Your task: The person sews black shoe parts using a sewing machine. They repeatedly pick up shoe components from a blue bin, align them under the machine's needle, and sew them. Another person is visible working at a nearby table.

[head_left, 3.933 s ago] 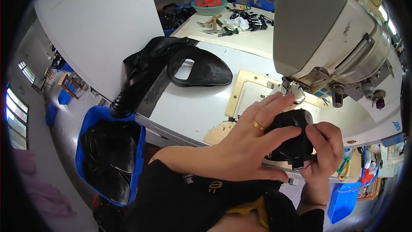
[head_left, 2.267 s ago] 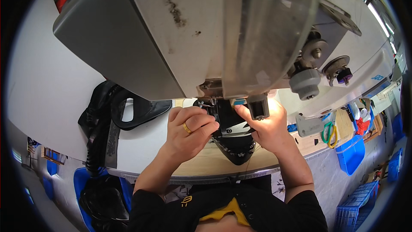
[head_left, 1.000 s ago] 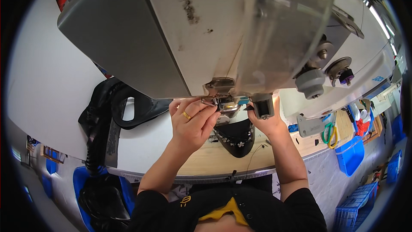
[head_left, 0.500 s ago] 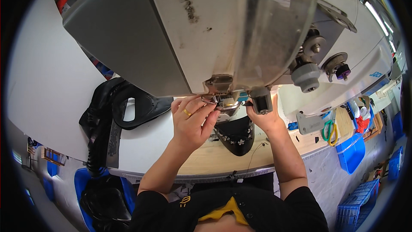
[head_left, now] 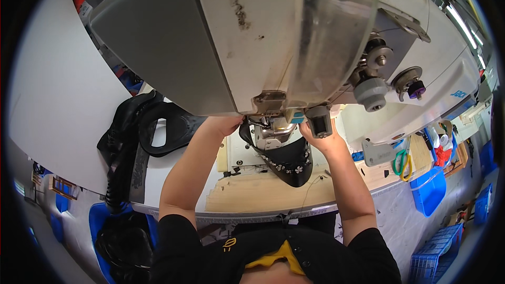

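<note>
A black shoe upper [head_left: 292, 164] with shiny, flower-shaped stones along its edge lies under the sewing machine's presser area [head_left: 273, 134], its rounded end toward me. From there a narrow black side runs up toward my left hand [head_left: 225, 124], which is at the underside of the machine head. The machine head covers the left fingers. My right hand [head_left: 325, 139] is close to the upper's right side, behind a grey cylindrical part [head_left: 319, 121]. A thumb or finger shows beside that part; the other right fingers are hidden. The large white and grey sewing machine head [head_left: 252, 37] fills the upper middle.
Black moulded pieces [head_left: 171, 129] are heaped on the left of the table. Below them, a blue bin [head_left: 100, 215] holds more black pieces. At right are green and orange scissors [head_left: 403, 164], a blue tray [head_left: 428, 190] and a blue crate [head_left: 434, 255]. A loose thread crosses the wooden board [head_left: 258, 192].
My left hand has moved forward and left, away from the needle area and under the machine head. The upper has turned slightly, and its left side now shows. The right hand has hardly moved.
</note>
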### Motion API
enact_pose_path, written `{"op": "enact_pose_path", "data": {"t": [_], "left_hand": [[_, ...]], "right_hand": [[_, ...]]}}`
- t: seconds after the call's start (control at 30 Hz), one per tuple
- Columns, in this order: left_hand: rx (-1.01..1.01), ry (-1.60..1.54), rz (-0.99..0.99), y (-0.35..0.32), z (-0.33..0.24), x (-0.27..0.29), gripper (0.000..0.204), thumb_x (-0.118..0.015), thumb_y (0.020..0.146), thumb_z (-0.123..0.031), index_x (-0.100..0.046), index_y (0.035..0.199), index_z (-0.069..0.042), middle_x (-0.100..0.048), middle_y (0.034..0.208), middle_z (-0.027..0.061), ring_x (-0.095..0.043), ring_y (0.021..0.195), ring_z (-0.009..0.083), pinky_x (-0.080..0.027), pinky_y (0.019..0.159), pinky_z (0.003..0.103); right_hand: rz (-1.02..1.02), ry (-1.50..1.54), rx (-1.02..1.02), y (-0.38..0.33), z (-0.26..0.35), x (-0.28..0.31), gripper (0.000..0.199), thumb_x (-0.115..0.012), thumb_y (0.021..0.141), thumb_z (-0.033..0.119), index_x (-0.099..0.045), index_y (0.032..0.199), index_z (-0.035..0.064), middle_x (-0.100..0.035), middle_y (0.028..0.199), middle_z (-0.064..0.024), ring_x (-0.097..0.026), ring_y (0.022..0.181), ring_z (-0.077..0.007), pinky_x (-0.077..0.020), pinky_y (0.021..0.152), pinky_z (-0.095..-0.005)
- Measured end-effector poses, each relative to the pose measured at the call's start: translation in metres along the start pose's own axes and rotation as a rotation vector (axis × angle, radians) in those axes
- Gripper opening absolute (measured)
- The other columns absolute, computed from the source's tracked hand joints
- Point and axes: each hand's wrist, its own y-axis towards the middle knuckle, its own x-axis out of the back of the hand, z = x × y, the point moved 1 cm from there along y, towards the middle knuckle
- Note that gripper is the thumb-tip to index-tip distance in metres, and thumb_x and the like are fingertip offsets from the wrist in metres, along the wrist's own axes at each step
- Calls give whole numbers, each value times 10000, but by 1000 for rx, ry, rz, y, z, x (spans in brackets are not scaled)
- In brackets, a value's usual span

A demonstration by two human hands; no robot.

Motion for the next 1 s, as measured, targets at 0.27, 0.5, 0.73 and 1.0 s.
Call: {"op": "enact_pose_path", "data": {"t": [0.27,0.5,0.73,1.0], "left_hand": [[-254,12,-292,-85,-11,-46,145,-679,865,-40,-602,978,8,-652,882,49,-612,773,98,-503,703,229],[-404,-93,-432,-94,10,-70,152,-625,915,-55,-545,1034,-5,-635,936,40,-585,802,57,-482,723,196],[-452,-233,-419,-87,18,-71,132,-599,918,-26,-533,1031,-10,-631,938,51,-601,801,75,-500,734,214],[-391,-203,-476,-84,16,-56,103,-638,924,-104,-563,876,-53,-603,790,-7,-531,689,39,-429,626,186]], "right_hand": [[-114,199,56,-11,33,9,352,-674,560,6,-661,910,46,-619,764,-95,-614,648,-293,-506,585,-390],[-10,258,29,-9,47,10,383,-627,701,-115,-677,1053,29,-610,724,-81,-604,656,-211,-490,611,-316],[11,237,42,-10,45,10,358,-658,716,-96,-672,1055,15,-630,771,-104,-610,666,-239,-484,606,-331],[0,173,37,-11,41,3,349,-717,532,40,-644,869,98,-602,795,-60,-603,691,-271,-499,590,-380]]}}
